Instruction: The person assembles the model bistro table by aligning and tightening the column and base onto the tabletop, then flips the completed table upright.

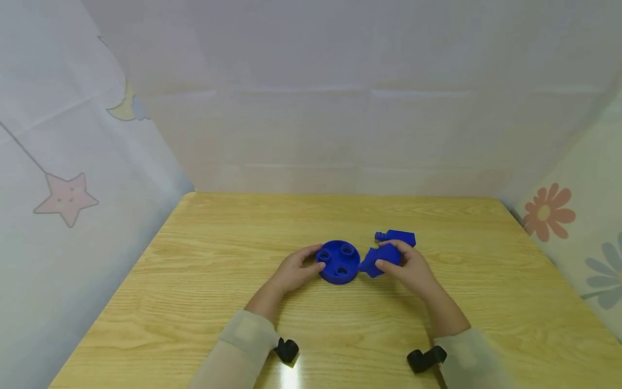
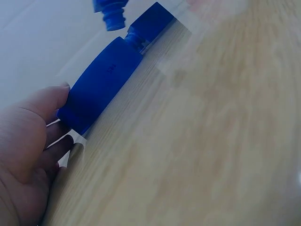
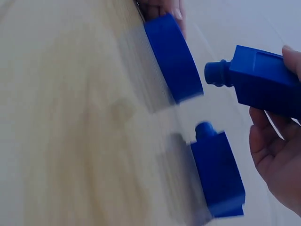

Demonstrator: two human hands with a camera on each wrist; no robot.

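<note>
Both hands work at the middle of a wooden table: the left hand curls thumb and fingers round the left edge of a blue round disc lying flat on the wood, while the right hand grips a blue block with a peg just right of the disc, its peg end close to the disc's rim. A second blue pegged block lies on the table just behind the held one, right of the disc.

Only the head view shows the three sockets in the disc's top face. The right wrist view alone shows the held block's round peg pointing at the disc's side wall with a gap between. The left wrist view, from low down, shows the disc edge-on with the thumb on its rim.
</note>
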